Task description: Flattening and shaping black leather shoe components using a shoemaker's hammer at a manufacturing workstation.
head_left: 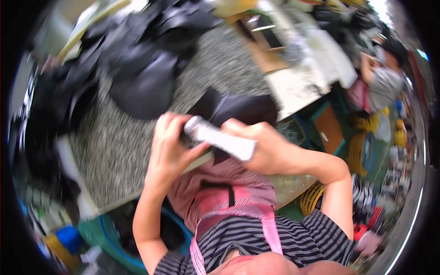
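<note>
In front of my body, my right hand (259, 145) is closed round the lower right end of a white tube-shaped object (224, 141). Its upper left end is grey and rounded, and motion blur hides its exact kind. The fingers and thumb of my left hand (170, 144) curl round that grey end, with something dark between them that I cannot make out. Just beyond the hands, a dark brown leather-like piece (245, 109) lies on the grey speckled tabletop (119, 165). A larger black rounded piece (142, 87) rests farther left.
More black sheets (176, 20) are heaped at the far left. At the far right are a white board (293, 89) and a dark rectangular object (266, 32). A blue-rimmed tub (107, 236) and a yellow basket (311, 197) stand below table height. Another person (385, 82) is at the right.
</note>
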`<state>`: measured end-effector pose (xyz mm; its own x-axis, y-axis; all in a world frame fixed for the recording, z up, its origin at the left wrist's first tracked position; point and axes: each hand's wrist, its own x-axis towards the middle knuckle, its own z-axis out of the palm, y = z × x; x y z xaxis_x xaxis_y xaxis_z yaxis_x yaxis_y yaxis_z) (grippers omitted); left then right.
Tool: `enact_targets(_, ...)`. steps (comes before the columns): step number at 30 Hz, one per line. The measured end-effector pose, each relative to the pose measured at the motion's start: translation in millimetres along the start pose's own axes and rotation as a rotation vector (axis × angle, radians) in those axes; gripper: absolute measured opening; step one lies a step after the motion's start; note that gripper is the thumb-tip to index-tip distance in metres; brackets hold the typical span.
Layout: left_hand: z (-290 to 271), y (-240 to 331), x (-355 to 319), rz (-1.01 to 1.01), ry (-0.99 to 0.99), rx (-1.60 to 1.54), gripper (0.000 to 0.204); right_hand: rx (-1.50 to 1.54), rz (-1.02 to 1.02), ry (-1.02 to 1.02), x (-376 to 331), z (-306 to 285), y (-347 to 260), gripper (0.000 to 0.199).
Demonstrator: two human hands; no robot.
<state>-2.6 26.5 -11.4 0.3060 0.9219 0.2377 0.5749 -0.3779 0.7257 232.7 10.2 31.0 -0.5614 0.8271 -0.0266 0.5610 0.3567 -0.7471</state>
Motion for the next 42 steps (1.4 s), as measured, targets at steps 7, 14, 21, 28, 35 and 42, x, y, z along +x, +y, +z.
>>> enact_targets(7, 3, 6, -7, 0.029, -0.023, 0.122, 0.052, -0.119, -0.054, -0.009, -3, -2, -5, 0.032)
enact_targets(14, 2, 12, 6, -0.138, -0.109, 0.075, 0.054, -0.06, 0.041, -0.001, -16, -13, 19, 0.03)
enact_targets(21, 17, 30, 43, -0.149, 0.031, 0.37, 0.08, 0.124, 0.343, 0.501, -20, -16, 61, 0.06)
enact_targets(28, 42, 36, 64, -0.131, -0.148, 0.114, 0.037, 0.282, 0.323, 0.611, -35, -1, 67, 0.066)
enact_targets(35, 27, 56, 14, -0.147, 0.083, -0.148, 0.023, 0.559, 0.307, 0.476, -32, 3, 72, 0.026)
enact_targets(42, 21, 57, -30, -0.385, 0.209, -0.983, 0.027, 0.742, 0.209, 0.378, -28, 19, 36, 0.022)
